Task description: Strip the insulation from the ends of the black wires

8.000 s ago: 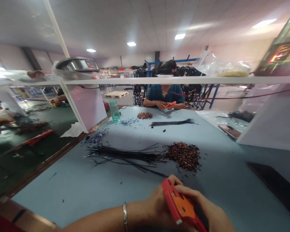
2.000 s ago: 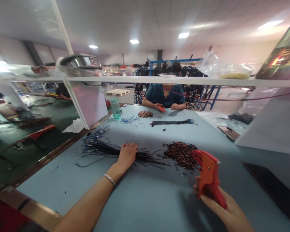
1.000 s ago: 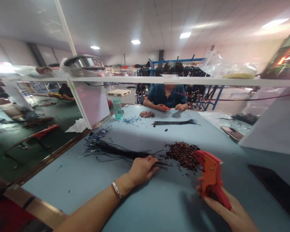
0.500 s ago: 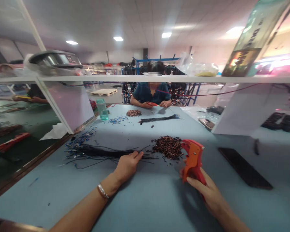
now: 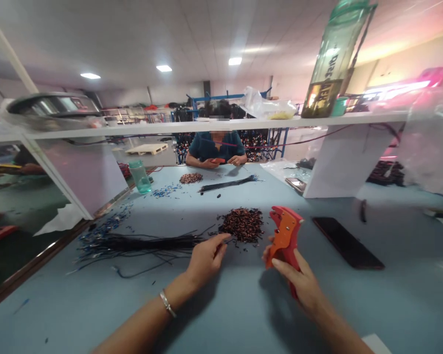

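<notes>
My left hand [image 5: 206, 258] is just right of a long bundle of black wires [image 5: 143, 242] lying across the blue-grey table. Its index finger reaches out, thumb a little apart, and no wire shows between them. Beyond those fingertips is a heap of short black and copper-coloured wire offcuts [image 5: 242, 224]. Wrapped in my right hand [image 5: 299, 280] is a red and orange wire stripper [image 5: 286, 233], upright with its jaws at the top, right of the heap. Small blue bits [image 5: 109, 221] lie scattered by the bundle's left end.
A dark phone-like slab [image 5: 347, 242] lies to the right. Across the table a person [image 5: 216, 147] holds a red tool beside another wire bundle [image 5: 229, 184]. A green bottle [image 5: 140, 177] stands at the left edge. Overhead runs a white shelf [image 5: 192, 127].
My left hand has come off the wire bundle and sits right of it, near the offcut heap. The wire stripper stays in my right hand. The whole view has shifted slightly.
</notes>
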`<state>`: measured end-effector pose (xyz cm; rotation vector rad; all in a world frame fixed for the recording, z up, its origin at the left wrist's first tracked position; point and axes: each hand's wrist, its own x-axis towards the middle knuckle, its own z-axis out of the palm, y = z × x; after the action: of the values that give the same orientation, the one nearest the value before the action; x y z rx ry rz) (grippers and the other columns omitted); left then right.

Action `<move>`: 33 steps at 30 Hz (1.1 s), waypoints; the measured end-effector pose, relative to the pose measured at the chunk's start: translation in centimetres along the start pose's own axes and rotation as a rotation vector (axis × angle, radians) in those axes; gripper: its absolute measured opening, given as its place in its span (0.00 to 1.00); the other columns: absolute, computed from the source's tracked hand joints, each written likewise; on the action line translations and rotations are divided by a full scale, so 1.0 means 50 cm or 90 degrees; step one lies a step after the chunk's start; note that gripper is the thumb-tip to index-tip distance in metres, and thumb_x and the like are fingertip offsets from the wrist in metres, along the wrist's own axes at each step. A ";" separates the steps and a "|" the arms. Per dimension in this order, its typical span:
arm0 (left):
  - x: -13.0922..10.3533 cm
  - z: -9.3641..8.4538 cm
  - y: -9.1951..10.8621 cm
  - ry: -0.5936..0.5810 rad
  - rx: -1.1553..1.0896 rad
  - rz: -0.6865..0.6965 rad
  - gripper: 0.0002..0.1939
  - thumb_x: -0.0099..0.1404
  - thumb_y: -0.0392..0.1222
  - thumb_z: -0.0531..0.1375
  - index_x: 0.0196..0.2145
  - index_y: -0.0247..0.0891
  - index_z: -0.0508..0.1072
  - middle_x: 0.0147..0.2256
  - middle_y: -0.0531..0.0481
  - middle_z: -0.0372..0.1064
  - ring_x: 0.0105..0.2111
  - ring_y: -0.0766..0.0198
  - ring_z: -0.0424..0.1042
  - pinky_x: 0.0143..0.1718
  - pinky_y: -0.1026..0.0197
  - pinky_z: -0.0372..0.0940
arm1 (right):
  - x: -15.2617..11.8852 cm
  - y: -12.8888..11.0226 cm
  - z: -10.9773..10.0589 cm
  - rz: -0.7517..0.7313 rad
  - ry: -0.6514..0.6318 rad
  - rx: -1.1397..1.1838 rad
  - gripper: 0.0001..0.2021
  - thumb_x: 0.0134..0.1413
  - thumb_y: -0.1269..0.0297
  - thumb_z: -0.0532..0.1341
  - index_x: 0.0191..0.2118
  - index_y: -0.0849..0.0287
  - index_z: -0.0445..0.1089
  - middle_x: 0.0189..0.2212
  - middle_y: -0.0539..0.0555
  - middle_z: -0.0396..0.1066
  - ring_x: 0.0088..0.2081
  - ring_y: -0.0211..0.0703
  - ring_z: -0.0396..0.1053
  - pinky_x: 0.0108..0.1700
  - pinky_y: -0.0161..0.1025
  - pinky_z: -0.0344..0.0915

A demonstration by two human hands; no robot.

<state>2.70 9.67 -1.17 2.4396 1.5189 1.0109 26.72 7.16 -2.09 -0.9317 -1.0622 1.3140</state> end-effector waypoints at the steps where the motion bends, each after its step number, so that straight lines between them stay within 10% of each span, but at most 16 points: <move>1: -0.001 0.012 0.004 0.012 -0.028 -0.016 0.13 0.67 0.35 0.52 0.43 0.38 0.75 0.26 0.53 0.74 0.24 0.66 0.73 0.28 0.68 0.65 | -0.002 -0.005 0.002 0.000 -0.012 -0.012 0.24 0.44 0.52 0.70 0.47 0.56 0.70 0.37 0.54 0.76 0.41 0.52 0.72 0.48 0.47 0.65; 9: -0.013 0.029 0.012 0.081 -0.200 -0.056 0.09 0.66 0.39 0.54 0.34 0.37 0.74 0.29 0.50 0.73 0.30 0.64 0.72 0.34 0.65 0.65 | -0.010 -0.048 0.007 -0.060 -0.107 -0.394 0.12 0.54 0.61 0.59 0.44 0.57 0.69 0.30 0.51 0.72 0.31 0.46 0.69 0.36 0.41 0.65; 19: -0.015 0.026 0.022 0.049 -0.363 -0.074 0.10 0.66 0.39 0.57 0.35 0.35 0.78 0.29 0.48 0.76 0.28 0.64 0.72 0.31 0.66 0.65 | -0.015 0.007 0.004 -0.391 -0.139 -0.694 0.20 0.53 0.69 0.57 0.54 0.56 0.62 0.44 0.60 0.72 0.43 0.56 0.70 0.45 0.50 0.66; 28: -0.014 0.013 0.035 0.051 -0.421 -0.103 0.07 0.62 0.39 0.59 0.29 0.35 0.75 0.26 0.50 0.70 0.26 0.65 0.67 0.29 0.66 0.62 | -0.018 0.003 0.015 -0.474 -0.188 -0.697 0.25 0.49 0.73 0.58 0.55 0.58 0.61 0.44 0.63 0.70 0.43 0.56 0.69 0.44 0.52 0.66; 33: -0.013 0.011 0.047 0.030 -0.443 -0.141 0.10 0.63 0.43 0.58 0.31 0.34 0.75 0.27 0.49 0.72 0.26 0.66 0.68 0.28 0.67 0.63 | -0.027 -0.016 0.025 -0.343 -0.174 -0.532 0.20 0.53 0.68 0.59 0.53 0.56 0.64 0.45 0.61 0.71 0.44 0.55 0.70 0.47 0.49 0.66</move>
<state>4.62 8.11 -0.96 1.7409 1.1436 1.2811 25.79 5.71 -1.07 -0.9587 -1.9884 0.5288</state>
